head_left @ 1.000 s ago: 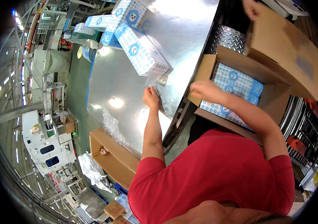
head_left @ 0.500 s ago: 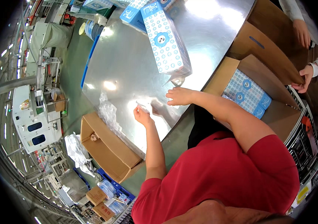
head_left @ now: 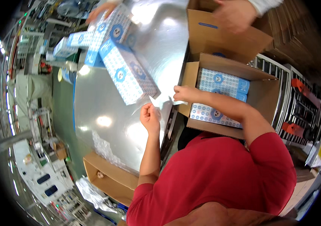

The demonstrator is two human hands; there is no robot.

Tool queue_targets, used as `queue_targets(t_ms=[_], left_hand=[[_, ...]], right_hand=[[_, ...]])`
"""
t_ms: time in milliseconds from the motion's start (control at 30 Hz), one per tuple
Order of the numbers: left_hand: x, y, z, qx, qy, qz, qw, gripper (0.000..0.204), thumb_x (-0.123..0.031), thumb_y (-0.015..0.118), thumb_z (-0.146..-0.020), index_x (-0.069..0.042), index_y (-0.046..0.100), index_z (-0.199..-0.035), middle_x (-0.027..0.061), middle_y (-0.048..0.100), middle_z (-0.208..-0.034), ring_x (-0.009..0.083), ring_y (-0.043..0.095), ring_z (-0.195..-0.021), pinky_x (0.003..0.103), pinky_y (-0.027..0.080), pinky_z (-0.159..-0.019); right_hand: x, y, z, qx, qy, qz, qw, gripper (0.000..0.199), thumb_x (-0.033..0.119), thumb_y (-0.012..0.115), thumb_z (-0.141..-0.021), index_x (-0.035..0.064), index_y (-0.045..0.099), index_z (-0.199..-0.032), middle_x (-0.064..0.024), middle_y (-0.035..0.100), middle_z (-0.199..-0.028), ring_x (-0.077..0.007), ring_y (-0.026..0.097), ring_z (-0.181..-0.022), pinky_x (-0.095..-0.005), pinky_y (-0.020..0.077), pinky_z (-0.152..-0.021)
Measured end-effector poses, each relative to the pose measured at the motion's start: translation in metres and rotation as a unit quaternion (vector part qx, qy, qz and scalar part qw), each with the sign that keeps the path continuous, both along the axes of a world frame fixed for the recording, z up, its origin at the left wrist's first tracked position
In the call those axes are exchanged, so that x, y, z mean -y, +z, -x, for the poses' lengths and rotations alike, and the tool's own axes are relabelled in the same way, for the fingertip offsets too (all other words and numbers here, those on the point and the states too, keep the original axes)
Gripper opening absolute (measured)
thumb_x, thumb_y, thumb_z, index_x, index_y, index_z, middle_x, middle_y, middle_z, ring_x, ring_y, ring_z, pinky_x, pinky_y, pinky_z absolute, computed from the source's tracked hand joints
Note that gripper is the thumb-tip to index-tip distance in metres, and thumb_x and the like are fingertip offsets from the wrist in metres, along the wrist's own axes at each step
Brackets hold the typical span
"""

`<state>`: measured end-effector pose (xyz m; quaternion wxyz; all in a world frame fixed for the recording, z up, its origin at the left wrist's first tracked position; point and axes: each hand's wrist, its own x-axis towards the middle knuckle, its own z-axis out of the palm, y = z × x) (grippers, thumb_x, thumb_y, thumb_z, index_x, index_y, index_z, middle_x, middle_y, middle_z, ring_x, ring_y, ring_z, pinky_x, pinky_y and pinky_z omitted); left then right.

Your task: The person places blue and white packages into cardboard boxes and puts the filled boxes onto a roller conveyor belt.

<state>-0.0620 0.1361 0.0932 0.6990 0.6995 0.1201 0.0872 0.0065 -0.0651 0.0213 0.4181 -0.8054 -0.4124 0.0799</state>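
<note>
Over the near right part of the shiny metal table point(head_left: 92, 101), my left hand point(head_left: 150, 117) is raised with its fingers pinched on a thin, pointed white piece, perhaps paper or film. My right hand point(head_left: 186, 94), beside the open carton's left flap, is closed too; a thin white scrap point(head_left: 179, 102) shows at its fingertips. Just beyond both hands lies a long wrapped pack point(head_left: 124, 71), white and blue with a cartoon animal print. The open carton point(head_left: 263, 92) to my right holds several similar packs point(head_left: 217, 113) lying flat.
More packs point(head_left: 80, 38) lie at the far left, where another person's hand point(head_left: 102, 10) reaches. A second blurred hand point(head_left: 236, 15) hovers above the carton's raised flap. Crumpled clear film point(head_left: 106, 148) and a cardboard box point(head_left: 111, 179) are at the table's near left. A roller conveyor point(head_left: 277, 98) runs beneath the carton.
The view has turned, so the table scene is shifted left. My right hand has closed from spread fingers. The other person's hands have left the carton side; one is now over the flap.
</note>
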Motion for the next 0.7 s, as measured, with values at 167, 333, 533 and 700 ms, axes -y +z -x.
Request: queue_targets(t_ms=[167,333,533,700], left_hand=[[0.098,0.010,-0.047,0.148,-0.299,-0.367,0.868,0.010,-0.011,0.062,-0.080,-0.004,0.059,-0.087,0.0145,0.061,-0.073,0.0279,0.061,-0.061,0.035,0.048,-0.054],[0.182,-0.082,-0.088,0.055,-0.529,-0.585,0.613,0.012,-0.005,0.047,-0.082,-0.001,0.054,-0.090,0.0194,0.064,-0.074,0.0348,0.063,-0.071,0.043,0.051,-0.061],[0.208,-0.150,-0.090,-0.078,-0.600,-0.572,0.554,0.022,-0.009,0.047,-0.085,-0.001,0.056,-0.103,0.0192,0.064,-0.099,0.0321,0.063,-0.090,0.041,0.052,-0.074],[0.195,-0.138,-0.087,-0.194,-0.604,-0.484,0.603,0.035,-0.023,0.057,-0.080,0.001,0.054,-0.106,0.0230,0.059,-0.104,0.0385,0.057,-0.098,0.042,0.047,-0.083]], right_hand=[[0.121,-0.030,0.025,-0.103,-0.284,0.004,0.953,0.015,0.020,0.060,-0.083,0.0062,0.056,-0.079,-0.0121,0.048,-0.086,-0.0294,0.055,-0.075,-0.0363,0.0473,-0.067],[0.180,-0.084,0.044,-0.075,-0.392,0.175,0.900,0.014,0.020,0.059,-0.081,0.0066,0.057,-0.076,-0.0168,0.050,-0.089,-0.0334,0.057,-0.085,-0.0393,0.0480,-0.069],[0.165,-0.163,0.071,-0.274,-0.473,0.148,0.824,0.043,0.013,0.065,-0.073,0.0085,0.051,-0.114,-0.0215,0.041,-0.126,-0.0399,0.049,-0.109,-0.0417,0.0422,-0.091],[0.171,-0.120,0.072,-0.280,-0.389,0.085,0.874,0.053,0.005,0.068,-0.066,0.0113,0.054,-0.116,-0.0230,0.028,-0.138,-0.0419,0.040,-0.118,-0.0405,0.0387,-0.097]])
